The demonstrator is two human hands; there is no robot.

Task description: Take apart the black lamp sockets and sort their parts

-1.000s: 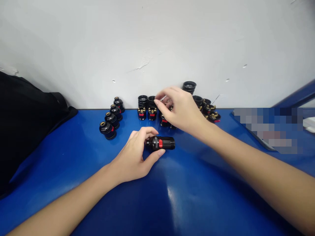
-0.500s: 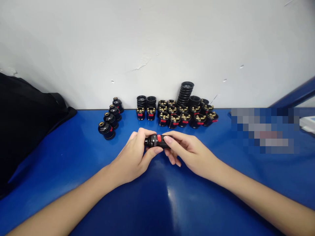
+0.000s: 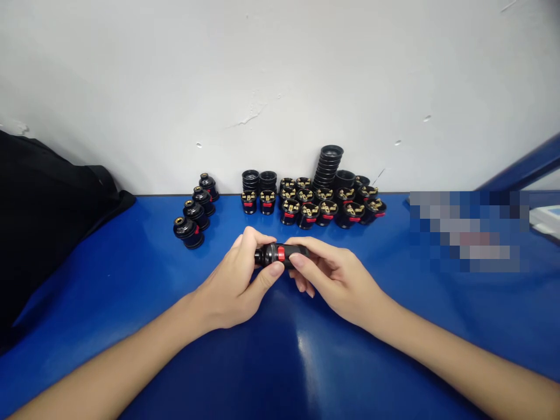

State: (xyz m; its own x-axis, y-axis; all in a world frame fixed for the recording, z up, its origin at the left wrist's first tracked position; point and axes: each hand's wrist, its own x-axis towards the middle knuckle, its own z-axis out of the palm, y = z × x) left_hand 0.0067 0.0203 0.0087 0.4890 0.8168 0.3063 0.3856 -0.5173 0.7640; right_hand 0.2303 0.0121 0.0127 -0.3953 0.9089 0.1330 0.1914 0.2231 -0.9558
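Note:
A black lamp socket (image 3: 273, 254) with a red switch lies sideways between my hands, above the blue table. My left hand (image 3: 242, 280) grips its narrow capped end, with the thumb below the ribbed ring. Around the wider body, my right hand (image 3: 335, 271) is closed, its thumb just right of the red switch. My right fingers partly hide the far end of the socket. Left of my hands, several capped lamp sockets (image 3: 188, 232) stand in a slanting row. Behind my hands stand several uncapped socket bodies (image 3: 310, 217) with brass contacts facing up.
Against the white wall rises a stack of black threaded rings (image 3: 328, 169), with shorter ring stacks (image 3: 251, 179) to its left. Black cloth (image 3: 52, 216) covers the table's left side. A blurred-out patch (image 3: 468, 233) and a pale object (image 3: 546, 220) are at the right.
The lamp socket has turned slightly about its length, so its red switch faces me more and sits lower. My right thumb has shifted slightly down and left. Both hands keep their hold.

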